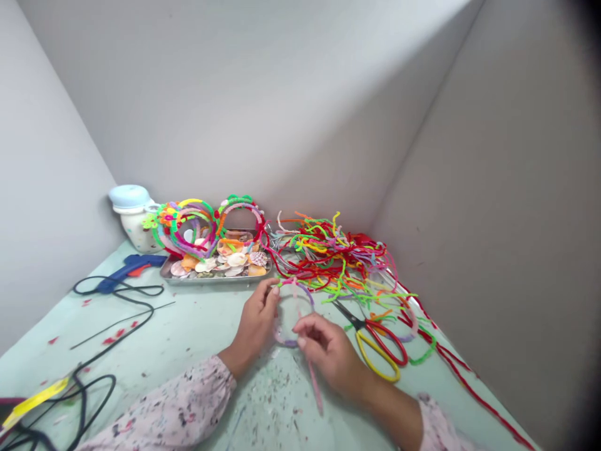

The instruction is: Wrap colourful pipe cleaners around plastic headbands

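My left hand [256, 326] holds a ring of lilac pipe cleaner [300, 289] upright by its left side. My right hand [326, 351] pinches a pink pipe cleaner [314, 385] at the ring's lower part, and its free end hangs down toward me. Just right of that hand lie scissors with red and yellow loop handles [378, 343]. A heap of tangled multicoloured pipe cleaners [328, 257] sits beyond both hands, its nearest strands close to the ring.
A metal tray [216, 280] holds seashells [230, 260], with decorated pipe-cleaner hoops [201, 228] behind it. A blue glue gun [126, 269] and its black cord [113, 326] lie left, near a blue-lidded jar [134, 213]. Grey walls [469, 219] enclose the pale green tabletop [188, 338].
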Available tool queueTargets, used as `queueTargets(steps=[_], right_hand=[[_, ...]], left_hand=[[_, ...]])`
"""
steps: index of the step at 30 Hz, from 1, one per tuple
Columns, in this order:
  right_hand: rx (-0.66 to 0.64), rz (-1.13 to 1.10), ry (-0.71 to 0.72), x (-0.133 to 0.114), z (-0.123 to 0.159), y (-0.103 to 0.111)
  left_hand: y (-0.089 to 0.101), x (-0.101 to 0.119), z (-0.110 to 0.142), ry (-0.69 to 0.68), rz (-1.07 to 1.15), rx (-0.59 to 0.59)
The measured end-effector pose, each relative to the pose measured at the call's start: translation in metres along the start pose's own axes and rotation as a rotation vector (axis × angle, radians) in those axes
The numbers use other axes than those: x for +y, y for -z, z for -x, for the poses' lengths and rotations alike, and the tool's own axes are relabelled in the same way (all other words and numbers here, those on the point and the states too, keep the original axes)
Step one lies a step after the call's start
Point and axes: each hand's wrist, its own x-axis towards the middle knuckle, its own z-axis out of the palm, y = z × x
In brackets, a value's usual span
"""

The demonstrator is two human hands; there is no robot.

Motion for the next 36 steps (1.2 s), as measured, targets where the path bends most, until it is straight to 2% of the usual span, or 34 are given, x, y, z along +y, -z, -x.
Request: queueTargets(steps=[4,7,9,16,20,25,36], right_hand=[[-0.084,0.151,0.06,0.007,0.002,-0.005],[-0.085,0.144,0.044,0.012,0.003,0.001],[-0.081,0.114,0.026,0.014,0.003,0.003],[-0.119,0.055,0.001,0.015,0.005,0.0],[-0.149,0.077,0.009,0.017,0.003,0.001],[-0.176,0.103,0.004,0.014,0.002,0.0],[-0.151,0.029,-0.096,0.013,0.001,0.004]], left_hand=[[0.001,0.001,-0.002,-0.125,-0.099,0.063],[0.0,0.003,-0.002,-0.219,-0.195,0.144],[-0.001,0.004,-0.001,-0.255,-0.222,0.153],[-0.005,0.003,0.007,-0.117,-0.008,-0.082],[-0.004,0.002,0.005,-0.039,0.124,-0.144],[-0.002,0.0,-0.002,0.051,0.24,-0.114],[-0.002,-0.003,-0.008,0.088,0.305,-0.023]])
